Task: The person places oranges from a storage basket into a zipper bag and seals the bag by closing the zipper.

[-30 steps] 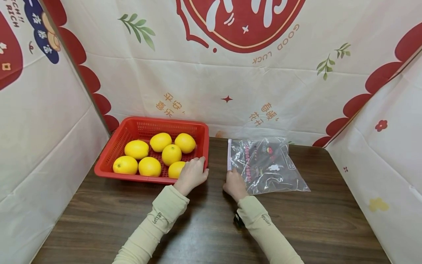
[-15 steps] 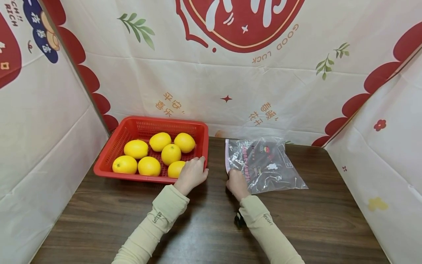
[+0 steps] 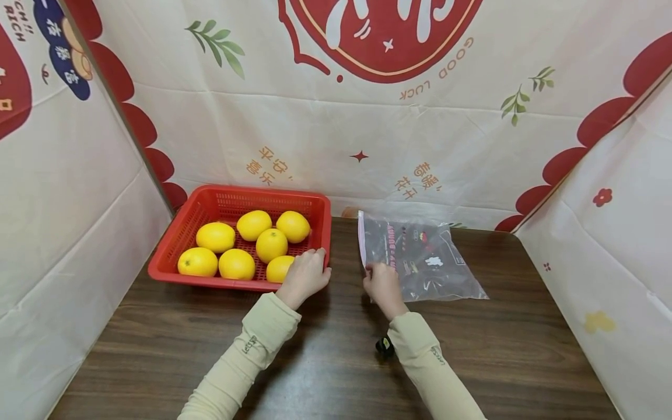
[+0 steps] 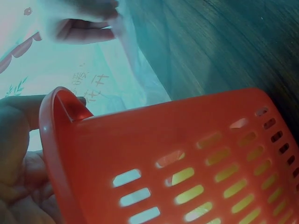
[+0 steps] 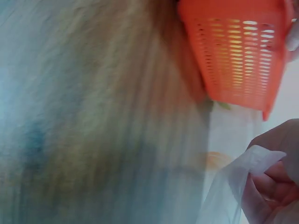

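Count: one red basket [image 3: 210, 282], one clear bag [image 3: 441, 283], seven yellow fruits [image 3: 271, 245], two hands. All seven fruits lie inside the basket, which sits toward the left rear of the table; the bag is on the right, apart from the basket, its pale pink closure strip [image 3: 361, 239] facing the basket. Left hand [image 3: 304, 274]: fingers curled over the basket's rim at the near right corner. Right hand [image 3: 385, 287]: thumb and fingers pinching the bag's edge at the strip, near its lower end. Bag print: pink lettering, a small white figure, a red motif. Both sleeves [image 3: 262, 332] are pale green, with small dark lettering. Surface: dark brown table [image 3: 488, 361], wood grain running crosswise. Room: white printed cloth [image 3: 325, 128] at the back and both sides; red scalloped borders at the two corners, one large red medallion [image 3: 388, 41] at the rear.
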`<state>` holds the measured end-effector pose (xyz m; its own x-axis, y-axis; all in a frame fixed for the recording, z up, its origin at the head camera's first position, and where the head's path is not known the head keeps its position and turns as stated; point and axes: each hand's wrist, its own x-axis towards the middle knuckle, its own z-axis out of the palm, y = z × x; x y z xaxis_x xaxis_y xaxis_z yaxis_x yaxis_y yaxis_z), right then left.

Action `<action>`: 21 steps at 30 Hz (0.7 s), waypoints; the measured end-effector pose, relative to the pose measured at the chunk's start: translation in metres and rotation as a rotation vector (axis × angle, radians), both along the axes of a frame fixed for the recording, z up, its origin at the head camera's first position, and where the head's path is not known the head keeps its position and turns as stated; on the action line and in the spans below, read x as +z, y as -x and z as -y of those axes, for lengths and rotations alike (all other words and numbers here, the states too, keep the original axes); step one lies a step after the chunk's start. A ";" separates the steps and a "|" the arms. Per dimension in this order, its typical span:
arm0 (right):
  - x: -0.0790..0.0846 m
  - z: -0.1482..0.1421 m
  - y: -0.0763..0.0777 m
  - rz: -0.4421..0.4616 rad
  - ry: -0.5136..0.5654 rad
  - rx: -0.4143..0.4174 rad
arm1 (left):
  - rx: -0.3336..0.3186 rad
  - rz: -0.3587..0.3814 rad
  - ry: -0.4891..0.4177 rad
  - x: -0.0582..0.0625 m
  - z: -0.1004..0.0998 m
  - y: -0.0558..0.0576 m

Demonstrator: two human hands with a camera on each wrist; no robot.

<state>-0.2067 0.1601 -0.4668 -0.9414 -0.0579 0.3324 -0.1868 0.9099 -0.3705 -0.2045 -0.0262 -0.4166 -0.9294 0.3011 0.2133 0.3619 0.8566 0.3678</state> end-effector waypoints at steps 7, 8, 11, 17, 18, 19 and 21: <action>0.018 0.000 -0.005 -0.041 0.069 0.003 | 0.006 0.027 -0.023 0.000 0.000 0.001; 0.020 0.000 -0.006 -0.043 0.080 0.004 | 0.008 0.035 -0.025 0.000 0.000 0.002; 0.029 0.001 -0.008 -0.048 0.119 0.008 | 0.012 0.053 -0.030 0.000 0.000 0.003; 0.046 0.002 -0.013 -0.073 0.155 0.028 | 0.017 0.088 -0.037 0.002 0.000 0.004; 0.049 0.002 -0.014 -0.078 0.155 0.032 | 0.018 0.093 -0.041 0.003 0.000 0.004; 0.051 0.002 -0.014 -0.084 0.159 0.034 | 0.019 0.098 -0.043 0.003 0.000 0.004; 0.058 0.002 -0.015 -0.091 0.170 0.038 | 0.019 0.108 -0.051 0.002 0.000 0.005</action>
